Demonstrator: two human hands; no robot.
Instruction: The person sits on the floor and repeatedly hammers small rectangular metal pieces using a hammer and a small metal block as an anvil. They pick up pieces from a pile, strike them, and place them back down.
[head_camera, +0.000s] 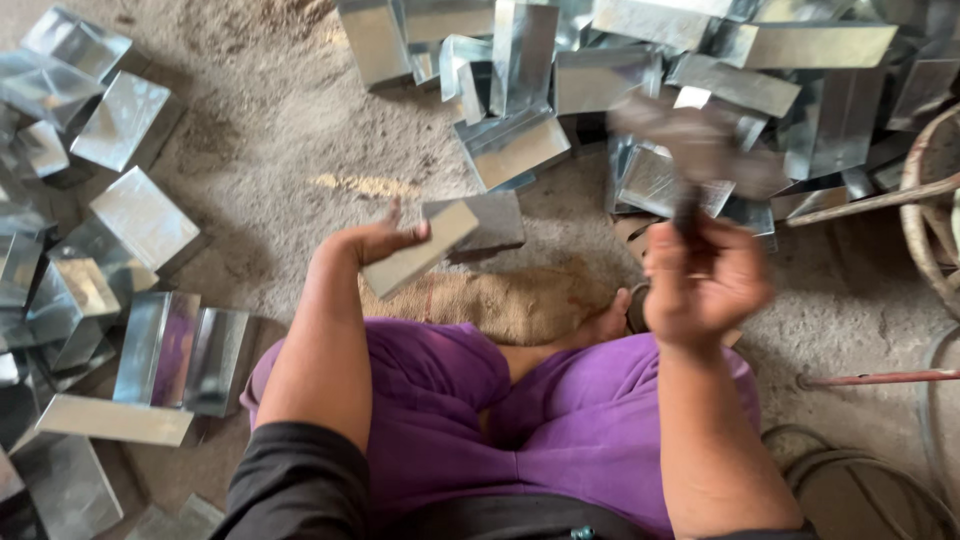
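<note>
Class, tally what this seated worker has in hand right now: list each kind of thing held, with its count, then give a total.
Folded sheet-metal piece, in the left hand: 1
Hammer, blurred, in the right hand: 1
Total: 2

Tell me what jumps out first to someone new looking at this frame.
First, the raised right hand at centre right, gripping a motion-blurred hammer. Next, the left hand holding a folded sheet-metal piece over a burlap sack on the ground. Heaps of shiny folded metal pieces lie at left and along the top.
</note>
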